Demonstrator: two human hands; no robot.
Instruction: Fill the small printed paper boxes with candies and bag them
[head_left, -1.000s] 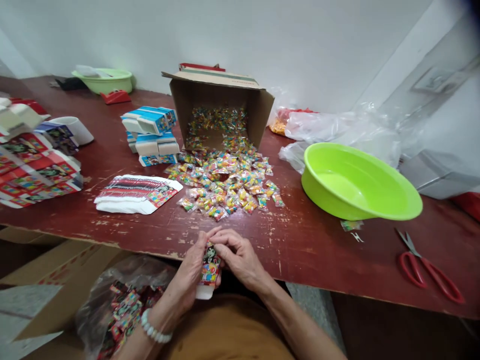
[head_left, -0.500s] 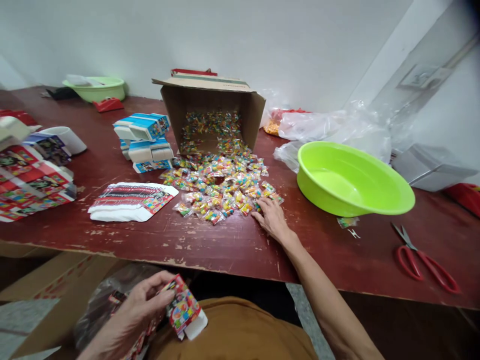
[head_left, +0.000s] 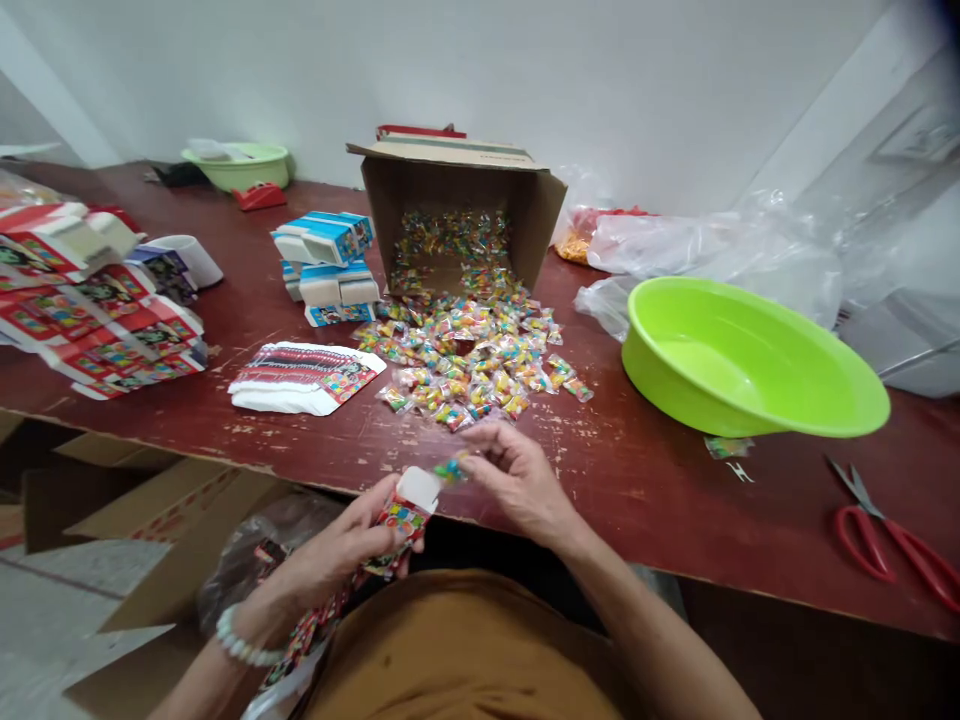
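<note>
left hand (head_left: 345, 545) gripped a small red printed cardboard carton (head_left: 401, 515) just below the near edge of the worn dark red wooden counter (head_left: 637, 500), with the carton's white end flap standing open. right hand (head_left: 517, 480) pinched a small clear packet of coloured sweets (head_left: 452, 467) between thumb and fingertips, right at the carton's open mouth. beyond them lay a loose heap of clear sweet packets (head_left: 469, 355), spilling from a brown corrugated box tipped on its side (head_left: 465, 215). a flat stack of unfolded red cartons (head_left: 304, 378) lay left of the heap, with blue and white folded cartons (head_left: 326, 265) behind that stack. a lime green plastic basin (head_left: 757, 360) sat to the right and red-handled scissors (head_left: 896, 540) further right.

as i judged it, the packet could catch on the flap or slip from the pinch and fall away below the counter edge, since the carton was held in the air with nothing under it. too hard a squeeze might also crush its mouth shut. the carton carried cartoon artwork, but no brand or lettering could be read.
</note>
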